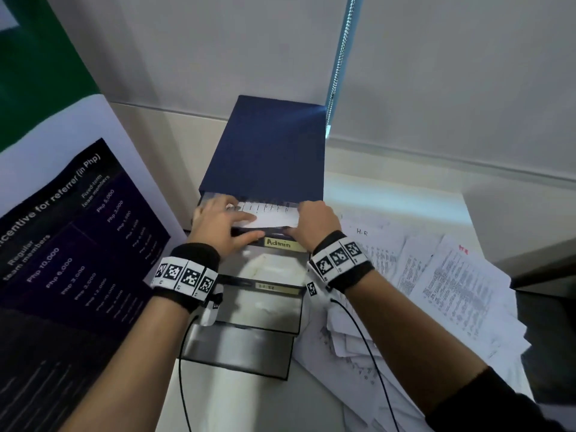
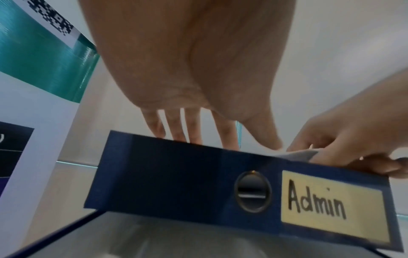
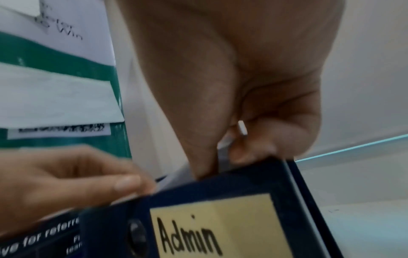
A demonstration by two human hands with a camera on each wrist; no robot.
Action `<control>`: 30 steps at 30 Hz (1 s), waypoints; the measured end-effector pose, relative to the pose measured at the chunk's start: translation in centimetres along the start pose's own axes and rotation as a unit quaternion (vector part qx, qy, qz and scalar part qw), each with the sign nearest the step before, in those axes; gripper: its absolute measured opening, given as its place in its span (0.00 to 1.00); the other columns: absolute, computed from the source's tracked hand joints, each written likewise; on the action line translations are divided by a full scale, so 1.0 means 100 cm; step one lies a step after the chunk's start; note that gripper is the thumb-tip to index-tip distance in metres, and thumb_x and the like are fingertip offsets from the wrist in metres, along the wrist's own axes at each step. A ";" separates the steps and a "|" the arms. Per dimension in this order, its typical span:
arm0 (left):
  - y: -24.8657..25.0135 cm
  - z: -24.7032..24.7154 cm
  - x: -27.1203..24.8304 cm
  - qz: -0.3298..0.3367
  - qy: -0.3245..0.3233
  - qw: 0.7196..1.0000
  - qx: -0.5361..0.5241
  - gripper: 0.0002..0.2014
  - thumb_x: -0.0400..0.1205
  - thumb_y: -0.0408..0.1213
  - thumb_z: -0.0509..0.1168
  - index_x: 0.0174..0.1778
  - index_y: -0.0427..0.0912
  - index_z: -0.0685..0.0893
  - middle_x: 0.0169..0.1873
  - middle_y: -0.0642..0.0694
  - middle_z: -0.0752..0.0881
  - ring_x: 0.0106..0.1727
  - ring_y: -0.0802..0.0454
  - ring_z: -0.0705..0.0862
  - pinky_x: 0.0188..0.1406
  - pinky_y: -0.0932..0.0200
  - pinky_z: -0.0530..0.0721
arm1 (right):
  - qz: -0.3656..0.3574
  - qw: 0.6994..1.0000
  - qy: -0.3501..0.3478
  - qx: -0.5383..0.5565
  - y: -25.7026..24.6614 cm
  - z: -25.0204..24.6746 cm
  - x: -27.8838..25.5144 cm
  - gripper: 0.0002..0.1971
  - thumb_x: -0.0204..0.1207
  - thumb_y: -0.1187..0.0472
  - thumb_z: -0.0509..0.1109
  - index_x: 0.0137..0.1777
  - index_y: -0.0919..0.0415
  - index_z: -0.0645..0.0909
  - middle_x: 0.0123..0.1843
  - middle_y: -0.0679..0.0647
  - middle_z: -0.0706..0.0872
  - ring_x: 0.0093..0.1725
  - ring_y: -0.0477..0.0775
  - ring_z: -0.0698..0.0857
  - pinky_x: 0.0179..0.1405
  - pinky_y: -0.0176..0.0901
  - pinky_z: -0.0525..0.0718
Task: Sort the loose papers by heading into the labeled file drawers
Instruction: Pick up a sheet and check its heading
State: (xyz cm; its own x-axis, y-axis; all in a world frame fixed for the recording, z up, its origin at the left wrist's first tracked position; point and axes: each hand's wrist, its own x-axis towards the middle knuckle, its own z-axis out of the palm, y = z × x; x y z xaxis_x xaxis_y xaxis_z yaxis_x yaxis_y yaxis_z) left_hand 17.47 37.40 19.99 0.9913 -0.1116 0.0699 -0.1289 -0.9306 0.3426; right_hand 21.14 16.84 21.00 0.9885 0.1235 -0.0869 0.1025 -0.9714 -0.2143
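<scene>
The paper (image 1: 274, 217) lies in the top drawer (image 2: 198, 183), the one marked "Admin" (image 1: 282, 243). It is thin and light, so it will likely bend or crease if pushed hard. Holding it at its 2 side edges looks best. The left hand (image 1: 223, 221) lies flat on its left end with straight fingers. The right hand (image 1: 316, 224) pinches its right edge. Below is a drawer marked "H.R" (image 1: 270, 287), pulled out. More papers (image 1: 436, 285) are piled on the desk (image 1: 405, 191) by its right edge. A poster (image 1: 71, 244) stands at the left.
</scene>
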 end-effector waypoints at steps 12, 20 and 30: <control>0.052 0.013 0.012 0.048 0.005 0.997 -0.066 0.12 0.83 0.51 0.65 0.58 0.53 0.88 0.58 0.47 0.83 0.62 0.45 0.80 0.66 0.44 0.76 | 0.053 0.936 0.163 0.307 0.169 0.016 -0.083 0.07 0.79 0.57 0.72 0.53 0.55 0.88 0.52 0.51 0.88 0.47 0.49 0.88 0.48 0.38 0.86; 0.227 0.099 -0.010 0.137 -0.116 0.925 -0.336 0.09 0.83 0.35 0.67 0.55 0.49 0.90 0.45 0.54 0.88 0.42 0.63 0.82 0.44 0.72 0.79 | 0.315 0.931 -0.165 0.079 0.329 0.142 -0.158 0.38 0.82 0.41 0.61 0.85 0.59 0.55 0.88 0.59 0.52 0.84 0.66 0.58 0.79 0.66 0.65; 0.271 0.276 -0.018 -0.141 -0.299 0.935 -0.131 0.31 0.80 0.39 0.70 0.79 0.42 0.69 0.75 0.36 0.68 0.74 0.39 0.71 0.74 0.49 0.73 | 0.318 0.919 0.024 0.231 0.371 0.120 -0.190 0.23 0.77 0.49 0.73 0.69 0.59 0.81 0.69 0.62 0.79 0.68 0.63 0.78 0.70 0.54 0.76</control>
State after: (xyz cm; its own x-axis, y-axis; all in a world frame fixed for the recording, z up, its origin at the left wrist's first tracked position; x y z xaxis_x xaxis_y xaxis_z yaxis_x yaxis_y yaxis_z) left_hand 12.93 2.81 3.31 0.8148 -0.1218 -0.5668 0.2162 -0.8433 0.4920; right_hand 4.78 -19.12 2.98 0.8373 -0.4588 -0.2973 -0.5446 -0.6525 -0.5269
